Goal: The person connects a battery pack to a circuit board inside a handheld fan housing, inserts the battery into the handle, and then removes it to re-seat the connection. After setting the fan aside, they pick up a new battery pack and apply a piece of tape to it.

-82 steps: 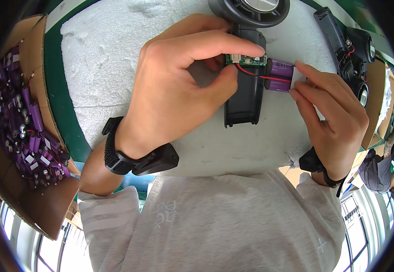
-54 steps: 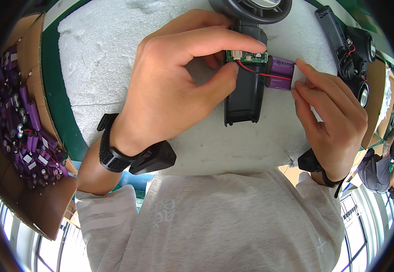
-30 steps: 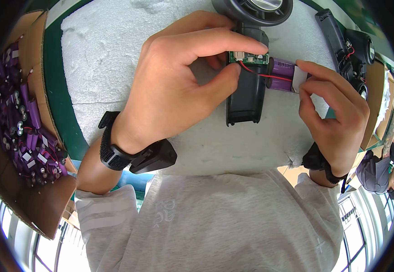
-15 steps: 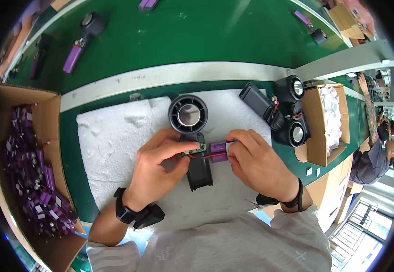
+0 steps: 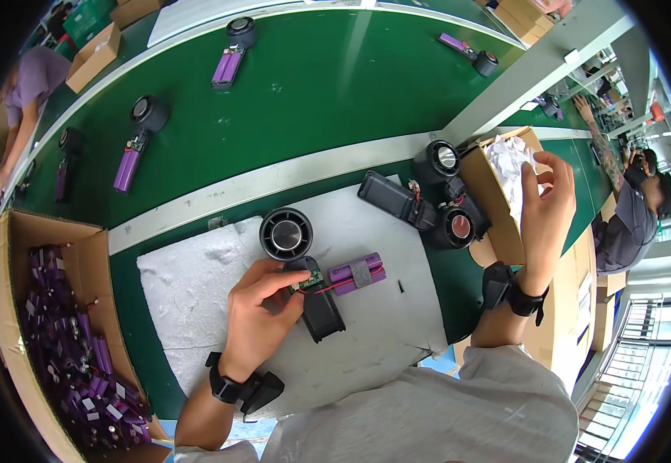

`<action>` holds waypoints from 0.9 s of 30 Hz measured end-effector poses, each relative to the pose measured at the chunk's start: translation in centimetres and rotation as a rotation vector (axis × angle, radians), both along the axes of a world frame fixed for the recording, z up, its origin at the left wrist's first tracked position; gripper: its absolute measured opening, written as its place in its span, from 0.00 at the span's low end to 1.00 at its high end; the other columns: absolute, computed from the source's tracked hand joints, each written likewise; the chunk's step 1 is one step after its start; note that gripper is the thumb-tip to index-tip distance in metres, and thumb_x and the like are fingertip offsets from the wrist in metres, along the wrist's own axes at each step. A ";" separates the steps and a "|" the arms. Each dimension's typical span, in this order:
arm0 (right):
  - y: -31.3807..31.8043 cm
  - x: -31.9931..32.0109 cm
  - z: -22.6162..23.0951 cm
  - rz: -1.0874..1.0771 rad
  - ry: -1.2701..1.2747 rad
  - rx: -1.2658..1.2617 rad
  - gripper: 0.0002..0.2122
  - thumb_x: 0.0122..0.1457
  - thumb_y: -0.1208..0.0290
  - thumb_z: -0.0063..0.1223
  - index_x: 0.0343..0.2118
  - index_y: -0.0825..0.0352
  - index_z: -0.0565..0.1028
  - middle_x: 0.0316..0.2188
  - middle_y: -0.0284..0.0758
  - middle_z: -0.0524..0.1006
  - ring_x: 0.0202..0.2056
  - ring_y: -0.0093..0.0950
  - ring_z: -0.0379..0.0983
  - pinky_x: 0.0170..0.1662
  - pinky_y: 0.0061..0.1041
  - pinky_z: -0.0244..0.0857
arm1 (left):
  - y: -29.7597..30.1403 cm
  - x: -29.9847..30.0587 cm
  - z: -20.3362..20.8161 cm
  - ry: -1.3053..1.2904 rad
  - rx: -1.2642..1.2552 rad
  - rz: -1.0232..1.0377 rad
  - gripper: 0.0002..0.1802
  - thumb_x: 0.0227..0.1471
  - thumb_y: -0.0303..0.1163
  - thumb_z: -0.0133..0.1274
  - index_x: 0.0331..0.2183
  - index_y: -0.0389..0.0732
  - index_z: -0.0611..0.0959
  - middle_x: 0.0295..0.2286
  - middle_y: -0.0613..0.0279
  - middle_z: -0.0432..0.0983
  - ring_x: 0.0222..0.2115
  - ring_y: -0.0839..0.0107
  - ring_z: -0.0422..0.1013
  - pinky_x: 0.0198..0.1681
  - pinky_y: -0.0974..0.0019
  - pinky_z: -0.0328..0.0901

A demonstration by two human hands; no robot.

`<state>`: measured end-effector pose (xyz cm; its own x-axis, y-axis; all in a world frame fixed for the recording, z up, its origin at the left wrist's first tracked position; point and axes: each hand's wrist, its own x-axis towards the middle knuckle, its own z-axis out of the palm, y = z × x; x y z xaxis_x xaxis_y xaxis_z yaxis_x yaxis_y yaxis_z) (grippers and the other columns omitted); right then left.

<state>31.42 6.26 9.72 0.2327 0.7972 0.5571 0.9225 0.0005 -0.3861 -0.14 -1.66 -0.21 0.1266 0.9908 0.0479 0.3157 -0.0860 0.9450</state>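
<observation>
My left hand (image 5: 262, 305) pinches the small green circuit board (image 5: 310, 280) at the neck of a black handheld fan. Its round head (image 5: 286, 234) points away from me, and the hollow handle (image 5: 322, 316) lies toward me. A red wire runs from the board to a purple two-cell battery pack (image 5: 343, 278) with a grey patch on it, resting right of the handle. My right hand (image 5: 549, 204) is raised at the cardboard box (image 5: 497, 189) on the right, thumb and forefinger closed on what looks like a white paper slip (image 5: 539, 167).
Crumpled white paper (image 5: 509, 158) fills the right box. Black fan parts (image 5: 397, 202) lie beside it. At left a carton (image 5: 92, 255) holds many purple battery packs. Beyond a pale rail (image 5: 273, 170), fan assemblies (image 5: 131, 158) lie on a green surface. A person's arm (image 5: 15, 150) shows far left.
My right hand has left the battery pack and moved right and away to the paper box. The pack's patch, white before, now shows grey. My left hand stays on the board.
</observation>
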 end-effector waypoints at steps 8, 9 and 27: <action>-2.6 -8.3 -5.4 1.049 0.109 -0.218 0.17 0.42 0.80 0.62 0.39 0.66 0.74 0.39 0.35 0.74 0.35 0.32 0.72 0.35 0.26 0.67 | 0.0 0.3 -0.3 -0.011 0.029 0.006 0.20 0.39 0.15 0.58 0.37 0.43 0.85 0.37 0.56 0.75 0.29 0.72 0.74 0.30 0.74 0.69; -3.0 -8.8 -6.3 1.085 0.055 -0.277 0.19 0.41 0.80 0.62 0.39 0.66 0.74 0.39 0.36 0.74 0.36 0.34 0.71 0.37 0.27 0.67 | 0.2 0.2 -0.1 -0.016 0.043 -0.011 0.19 0.39 0.15 0.58 0.37 0.43 0.85 0.37 0.56 0.76 0.29 0.72 0.75 0.30 0.73 0.69; -2.7 -7.9 -6.5 1.276 0.990 -1.374 0.28 0.49 0.87 0.49 0.56 0.68 0.60 0.42 0.41 0.73 0.39 0.34 0.77 0.42 0.30 0.73 | 0.3 0.1 -0.5 0.066 0.120 0.013 0.20 0.37 0.16 0.60 0.37 0.43 0.86 0.36 0.55 0.77 0.28 0.70 0.76 0.30 0.70 0.71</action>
<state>23.57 3.55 3.23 -0.8582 0.4062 -0.3139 0.1825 -0.3302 -0.9261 -0.01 -1.39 -0.75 0.1201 0.9800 0.1586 0.3786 -0.1929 0.9052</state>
